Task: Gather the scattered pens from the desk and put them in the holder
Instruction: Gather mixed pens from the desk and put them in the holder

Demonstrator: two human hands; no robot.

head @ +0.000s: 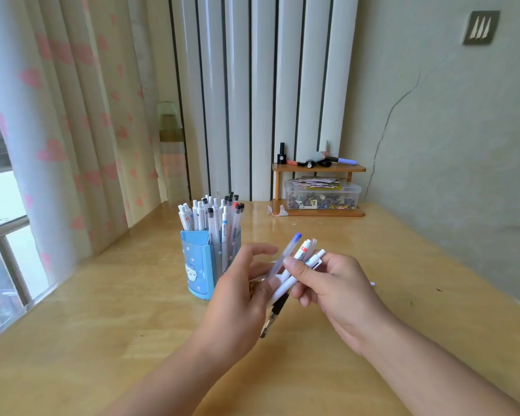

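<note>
**Pens bunched between two hands, holder close by**

Two bare forearms come in from the near edge and meet over the middle of the wooden desk (102,340). Between them sits a small bundle of pens (294,274), slanting from low near-left up toward the far right. The right hand (339,292) has its fingers curled around the bundle from the right side, thumb pressed across the white barrels — a clear grip. The left hand (240,292) lies against the bundle from the left; its thumb touches the lower barrels, while its fingers are spread and loosely extended toward the holder rather than closed around anything.

Within the bundle, a clear pen with a blue cap (285,250) points farthest up, a couple of white pens show beside it, and a dark pen tip (272,318) sticks out below the hands toward the camera. How many pens there are in all cannot be told.

Just left of the hands, and slightly farther back, stands the blue pen holder (197,265), printed with a small white cartoon face and already crowded with upright white and clear pens.

At the far right of the desk, against the wall, is a small wooden shelf (318,168) — dark little bottles on its top board, a clear plastic box (323,195) of small items underneath. A heart-patterned curtain (72,115) hangs on the left.
</note>
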